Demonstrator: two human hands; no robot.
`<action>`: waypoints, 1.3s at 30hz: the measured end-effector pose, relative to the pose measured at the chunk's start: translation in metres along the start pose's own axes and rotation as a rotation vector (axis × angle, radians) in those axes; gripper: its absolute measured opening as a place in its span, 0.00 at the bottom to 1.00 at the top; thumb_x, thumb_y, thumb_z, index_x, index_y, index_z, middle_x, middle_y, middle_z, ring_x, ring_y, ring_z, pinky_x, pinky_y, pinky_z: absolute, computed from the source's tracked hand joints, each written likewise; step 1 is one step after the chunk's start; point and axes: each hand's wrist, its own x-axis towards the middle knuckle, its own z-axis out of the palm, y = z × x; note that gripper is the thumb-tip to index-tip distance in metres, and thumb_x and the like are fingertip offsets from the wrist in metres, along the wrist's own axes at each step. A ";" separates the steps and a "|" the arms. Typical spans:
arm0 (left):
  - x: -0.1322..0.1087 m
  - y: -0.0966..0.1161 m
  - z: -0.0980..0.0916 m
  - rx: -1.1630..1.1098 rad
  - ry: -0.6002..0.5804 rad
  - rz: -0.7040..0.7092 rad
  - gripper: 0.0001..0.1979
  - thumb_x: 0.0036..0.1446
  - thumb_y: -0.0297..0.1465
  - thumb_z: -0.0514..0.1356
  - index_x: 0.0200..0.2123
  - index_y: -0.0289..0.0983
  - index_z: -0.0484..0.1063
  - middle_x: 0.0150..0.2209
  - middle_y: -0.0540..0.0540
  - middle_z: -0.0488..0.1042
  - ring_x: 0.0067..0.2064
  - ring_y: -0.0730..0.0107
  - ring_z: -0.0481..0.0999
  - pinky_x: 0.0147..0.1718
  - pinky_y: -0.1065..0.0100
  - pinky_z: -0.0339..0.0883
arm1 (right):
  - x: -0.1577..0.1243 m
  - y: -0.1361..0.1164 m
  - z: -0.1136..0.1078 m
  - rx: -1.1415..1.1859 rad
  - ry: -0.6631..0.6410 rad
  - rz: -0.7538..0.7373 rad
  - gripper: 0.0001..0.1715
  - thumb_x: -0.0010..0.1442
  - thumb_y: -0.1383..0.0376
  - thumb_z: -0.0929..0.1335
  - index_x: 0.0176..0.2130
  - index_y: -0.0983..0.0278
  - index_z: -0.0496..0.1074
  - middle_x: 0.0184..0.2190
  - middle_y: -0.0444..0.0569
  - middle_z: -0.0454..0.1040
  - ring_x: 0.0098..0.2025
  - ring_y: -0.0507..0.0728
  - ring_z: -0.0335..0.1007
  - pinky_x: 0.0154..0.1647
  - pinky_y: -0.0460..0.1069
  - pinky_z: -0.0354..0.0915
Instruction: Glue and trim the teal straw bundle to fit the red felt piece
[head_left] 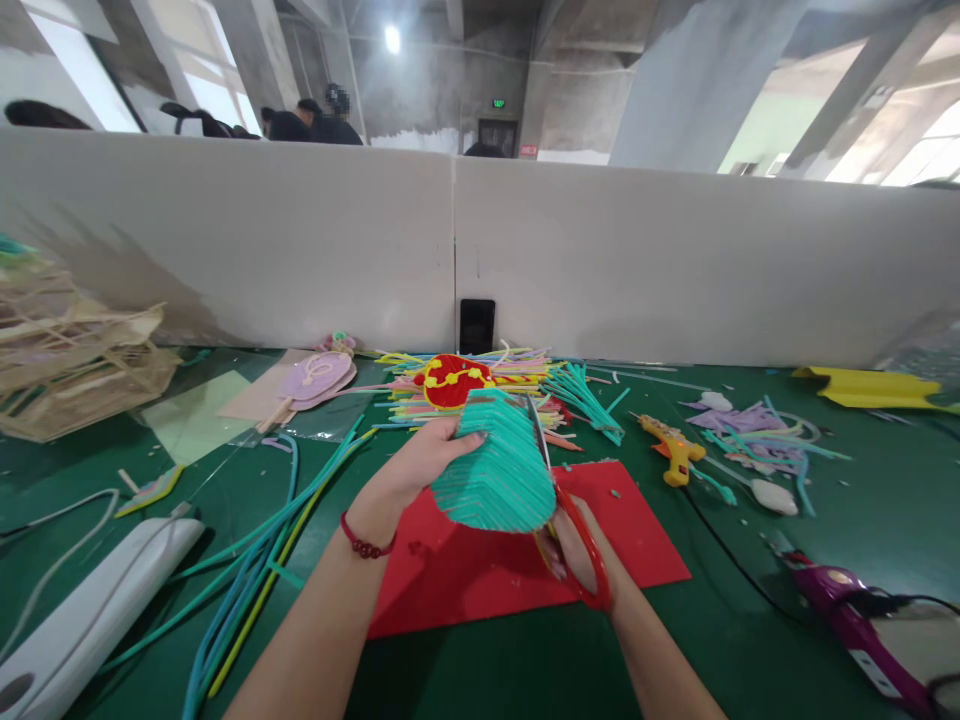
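Above a red sheet [465, 585], my left hand [427, 460] grips the upper left part of a turquoise striped piece [499, 475], its thumb on the front. My right hand [574, 545] is closed on the handles of red scissors [592, 560]. The scissor blades point up along the right edge of the turquoise piece; whether they touch it is hard to tell. Behind it, a red and yellow decorated piece [454, 380] lies on a pile of coloured sticks [525, 372].
Yellow glue gun [675, 450] with a black cord and a purple tool [847, 615] on the right. On the left are long coloured strips [281, 540], a white power strip [97, 610] and a wooden model [82, 370]. A white partition [300, 240] stands behind.
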 end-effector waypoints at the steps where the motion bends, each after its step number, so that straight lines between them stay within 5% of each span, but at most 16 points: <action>1: 0.000 -0.001 -0.001 -0.004 -0.004 0.005 0.21 0.48 0.40 0.66 0.42 0.34 0.75 0.46 0.42 0.77 0.42 0.57 0.77 0.43 0.60 0.69 | 0.000 -0.001 0.000 -0.010 0.007 0.011 0.32 0.45 0.36 0.63 0.17 0.60 0.56 0.05 0.36 0.53 0.07 0.47 0.52 0.09 0.43 0.51; 14: -0.001 0.002 0.001 0.015 -0.024 0.015 0.20 0.48 0.40 0.66 0.43 0.35 0.75 0.45 0.43 0.78 0.44 0.57 0.77 0.44 0.61 0.69 | -0.005 -0.007 0.004 -0.030 0.118 0.019 0.23 0.51 0.46 0.63 0.20 0.60 0.59 0.05 0.34 0.54 0.06 0.47 0.50 0.06 0.41 0.49; 19: -0.003 0.005 0.000 0.009 0.004 0.002 0.21 0.48 0.41 0.66 0.43 0.35 0.75 0.46 0.42 0.77 0.44 0.57 0.76 0.43 0.61 0.69 | 0.003 0.000 0.001 0.075 0.182 0.066 0.26 0.54 0.46 0.61 0.17 0.60 0.57 0.04 0.36 0.53 0.05 0.47 0.49 0.04 0.41 0.47; 22: -0.005 0.007 -0.001 0.034 0.024 -0.023 0.21 0.47 0.41 0.66 0.43 0.35 0.75 0.46 0.41 0.77 0.43 0.58 0.76 0.43 0.62 0.69 | 0.004 0.003 -0.002 0.080 0.215 -0.048 0.26 0.54 0.46 0.65 0.18 0.61 0.58 0.05 0.37 0.56 0.06 0.47 0.51 0.05 0.41 0.48; 28: -0.008 0.008 -0.005 0.206 -0.154 -0.040 0.21 0.50 0.42 0.64 0.46 0.38 0.74 0.47 0.44 0.76 0.45 0.58 0.76 0.43 0.64 0.68 | 0.007 0.004 -0.008 0.181 0.252 -0.174 0.29 0.56 0.43 0.64 0.21 0.64 0.65 0.04 0.37 0.56 0.06 0.47 0.51 0.07 0.41 0.49; 35: 0.001 0.001 0.000 0.558 -0.413 -0.004 0.17 0.52 0.41 0.62 0.40 0.36 0.77 0.41 0.46 0.78 0.42 0.59 0.75 0.39 0.66 0.66 | 0.009 0.005 -0.011 0.112 0.151 -0.086 0.34 0.49 0.42 0.67 0.12 0.62 0.55 0.02 0.37 0.51 0.05 0.45 0.46 0.07 0.41 0.47; 39: 0.005 -0.011 0.008 0.425 -0.308 -0.073 0.20 0.50 0.45 0.62 0.39 0.36 0.77 0.41 0.44 0.78 0.42 0.58 0.74 0.40 0.65 0.66 | 0.004 0.003 -0.007 0.044 0.135 -0.019 0.28 0.47 0.45 0.70 0.17 0.63 0.61 0.04 0.36 0.56 0.06 0.46 0.50 0.06 0.41 0.50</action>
